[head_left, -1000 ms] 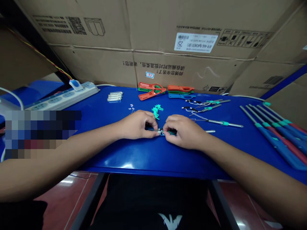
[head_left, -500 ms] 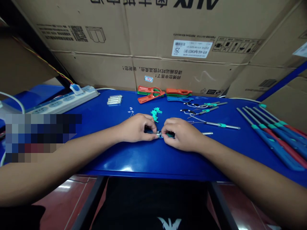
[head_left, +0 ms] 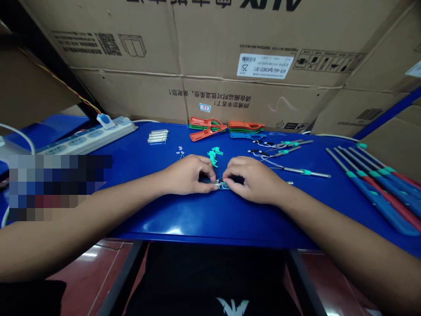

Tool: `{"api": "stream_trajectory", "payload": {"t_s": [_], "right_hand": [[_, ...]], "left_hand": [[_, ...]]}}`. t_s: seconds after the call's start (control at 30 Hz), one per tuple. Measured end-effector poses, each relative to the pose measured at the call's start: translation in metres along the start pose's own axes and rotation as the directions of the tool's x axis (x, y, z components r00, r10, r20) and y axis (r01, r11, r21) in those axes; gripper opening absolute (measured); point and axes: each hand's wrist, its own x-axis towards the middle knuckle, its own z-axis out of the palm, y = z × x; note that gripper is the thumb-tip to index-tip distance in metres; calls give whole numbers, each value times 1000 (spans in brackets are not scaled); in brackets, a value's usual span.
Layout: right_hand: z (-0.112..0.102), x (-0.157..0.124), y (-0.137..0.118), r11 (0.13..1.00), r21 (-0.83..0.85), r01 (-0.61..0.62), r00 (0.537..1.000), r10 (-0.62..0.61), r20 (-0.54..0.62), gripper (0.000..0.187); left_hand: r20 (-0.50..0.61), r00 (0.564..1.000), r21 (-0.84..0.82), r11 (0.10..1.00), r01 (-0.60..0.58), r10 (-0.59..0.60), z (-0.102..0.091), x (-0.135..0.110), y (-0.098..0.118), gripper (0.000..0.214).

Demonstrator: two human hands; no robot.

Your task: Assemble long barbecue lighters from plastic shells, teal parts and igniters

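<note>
A partly assembled stick lighter (head_left: 223, 186) lies low over the table between my hands, with white wire and small parts showing at its middle. My left hand (head_left: 190, 175) pinches it from the left, thumb below and fingers above. From the other side, my right hand (head_left: 255, 182) has thumb and index finger closed at the lighter's inner parts; whether a small part is between them is hidden. The lighter's metal tube (head_left: 290, 182) pokes out past my right hand. Just beyond the hands lie teal triggers (head_left: 213, 156) in a loose pile and tiny pale pieces (head_left: 180, 150).
Clear fuel tanks (head_left: 158, 136) stand grouped at the back left, near a power strip (head_left: 88, 137). Orange handle shells (head_left: 207, 129) are stacked by the cardboard (head_left: 210, 83). Metal tubes with wires (head_left: 304, 172) lie right, beside several long lighters (head_left: 375, 188).
My right hand's fingers have lifted and shifted slightly, uncovering more of the white wire and the lighter's middle. My left hand keeps its grip almost unmoved.
</note>
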Motion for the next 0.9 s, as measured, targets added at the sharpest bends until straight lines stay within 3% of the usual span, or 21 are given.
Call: {"api": "stream_trajectory", "payload": {"t_s": [0.47,0.67,0.9], "right_hand": [[-4,4,-1,960,-230,161,977,-122,177,23],[-6,4,-2,860,-406,310,947,-243,210,25],[-10,4,-3,789,-507,347,937,-273,217,28]], "left_hand": [[-22,999,55,998,-25,26,1,1,2,17],[9,999,19,999,-39,39,-5,0,1,22],[-42,996,52,996,78,-76,-18,0,-7,30]]}}
